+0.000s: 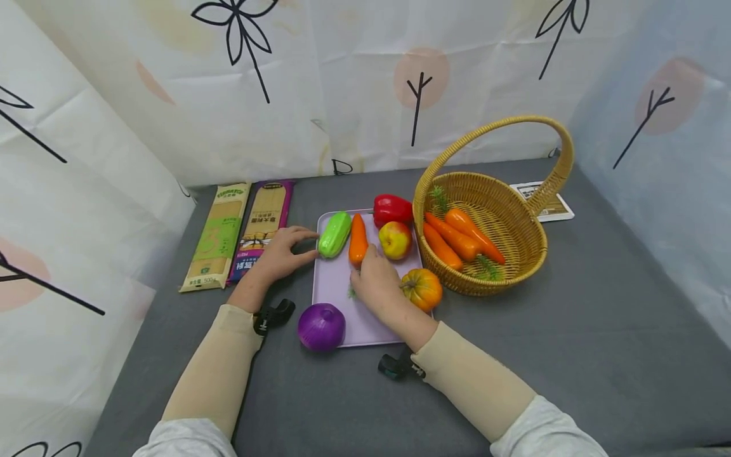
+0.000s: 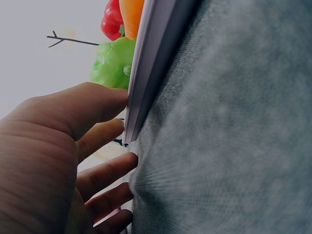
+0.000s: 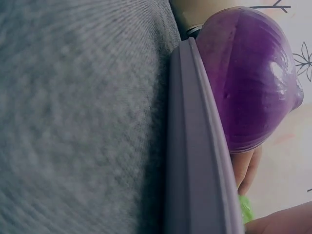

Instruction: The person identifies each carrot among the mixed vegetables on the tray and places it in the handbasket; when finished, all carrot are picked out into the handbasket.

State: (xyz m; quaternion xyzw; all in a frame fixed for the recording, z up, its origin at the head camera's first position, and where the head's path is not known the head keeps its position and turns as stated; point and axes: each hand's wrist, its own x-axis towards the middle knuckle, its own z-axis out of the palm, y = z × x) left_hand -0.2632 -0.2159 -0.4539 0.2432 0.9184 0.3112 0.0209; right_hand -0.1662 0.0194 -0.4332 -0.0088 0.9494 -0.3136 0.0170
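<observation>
My left hand (image 1: 284, 252) is at the left edge of the lilac tray (image 1: 331, 285), fingers loosely extended and thumb tip right at the rim. Beside it on the tray lies a bumpy light-green vegetable (image 1: 334, 234). My right hand (image 1: 378, 284) reaches over the tray and pinches the leafy end of an orange carrot (image 1: 358, 239), partly hidden by the hand. A red bell pepper (image 1: 391, 210), a red-yellow apple (image 1: 395, 240) and a small orange pumpkin (image 1: 422, 289) line the tray's right side. At its front left corner sits a purple onion (image 3: 253, 83).
A wicker basket (image 1: 533, 254) with a tall handle holds several carrots (image 1: 457, 235), right of the tray. Green (image 1: 216, 238) and purple (image 1: 263, 222) noodle packets lie at the left. Behind the basket is a white-framed card (image 1: 556, 208). Patterned cloth (image 1: 354, 82) hangs around the grey table (image 1: 599, 330).
</observation>
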